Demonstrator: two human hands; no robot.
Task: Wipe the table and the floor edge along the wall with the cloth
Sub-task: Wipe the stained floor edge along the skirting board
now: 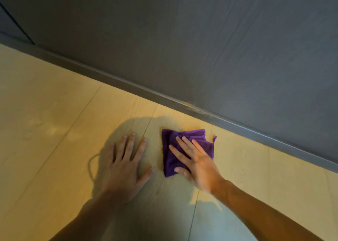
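Observation:
A folded purple cloth (184, 142) lies flat on the light wooden floor (54, 112), a short way in front of the grey skirting board (164, 98). My right hand (195, 158) presses on the cloth with its fingers spread; the palm covers the cloth's near right part. My left hand (126, 164) rests flat on the bare floor to the left of the cloth, fingers apart, holding nothing. The right hand looks slightly blurred.
A dark grey wall (201, 39) rises behind the skirting and runs diagonally from upper left to lower right. A dark vertical seam (16, 23) shows at the far left of the wall. Floor plank joints run toward me.

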